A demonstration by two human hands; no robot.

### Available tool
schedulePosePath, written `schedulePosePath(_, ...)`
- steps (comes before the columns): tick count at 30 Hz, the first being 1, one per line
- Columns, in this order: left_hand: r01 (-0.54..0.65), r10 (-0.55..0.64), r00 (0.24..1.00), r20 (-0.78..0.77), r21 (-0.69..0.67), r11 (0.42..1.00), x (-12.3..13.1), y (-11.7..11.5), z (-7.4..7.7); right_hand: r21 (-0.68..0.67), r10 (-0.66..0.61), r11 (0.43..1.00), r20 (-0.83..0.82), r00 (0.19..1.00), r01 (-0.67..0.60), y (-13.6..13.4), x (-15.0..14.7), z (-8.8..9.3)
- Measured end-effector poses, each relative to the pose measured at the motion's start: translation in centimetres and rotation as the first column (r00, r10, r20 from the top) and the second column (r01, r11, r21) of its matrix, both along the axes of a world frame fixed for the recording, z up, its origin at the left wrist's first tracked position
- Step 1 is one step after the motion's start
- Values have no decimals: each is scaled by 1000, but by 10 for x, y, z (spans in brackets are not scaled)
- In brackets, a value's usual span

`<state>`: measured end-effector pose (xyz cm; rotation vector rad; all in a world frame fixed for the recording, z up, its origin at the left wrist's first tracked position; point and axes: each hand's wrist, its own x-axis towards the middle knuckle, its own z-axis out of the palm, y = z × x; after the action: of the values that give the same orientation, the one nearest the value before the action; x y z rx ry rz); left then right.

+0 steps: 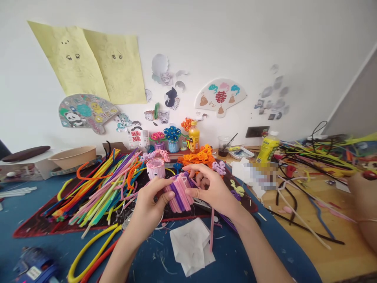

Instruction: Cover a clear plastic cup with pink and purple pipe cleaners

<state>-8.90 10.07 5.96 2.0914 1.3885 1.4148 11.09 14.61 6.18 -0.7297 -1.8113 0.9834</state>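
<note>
Between my two hands is a piece of pink and purple pipe cleaners (pixel 180 198) set side by side in upright stripes. My left hand (pixel 153 198) pinches its left side between thumb and fingers. On the right side, my right hand (pixel 212 189) presses with the thumb, its forefinger arched over the top. Behind the piece stands a pink pipe-cleaner pot (pixel 156 169) with eyes and curled pink pieces on top. A loose pink pipe cleaner (pixel 211 230) hangs below my right hand, and a crumpled white tissue (pixel 191 245) lies beneath the piece.
Many coloured pipe cleaners (pixel 103 188) lie heaped at left on a dark mat (pixel 32 226). A blue tool, possibly a glue gun (pixel 37 267), sits front left. Orange pipe-cleaner shapes (pixel 198 156) and bottles stand behind. Another person's hand (pixel 363 196) is at far right.
</note>
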Motion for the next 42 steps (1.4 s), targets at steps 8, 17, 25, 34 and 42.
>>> schedulePosePath(8,10,-1,994,110,-83,997,-2,0,-1,32,-21,999,58,998,19,0,-2,-3)
schedulePosePath(17,113,-65,967,245,-190,975,-3,-1,2,-54,127,991,7,992,-126,-1,6,0)
schedulePosePath(25,162,-75,939,335,-238,958,-3,-1,3,6,100,995,92,991,-101,-4,5,3)
schedulePosePath(34,159,-75,949,306,-260,953,-2,-3,6,96,129,985,161,978,-146,-7,6,10)
schedulePosePath(42,149,-50,943,329,-285,947,-1,-1,5,83,149,982,199,968,-169,-8,6,9)
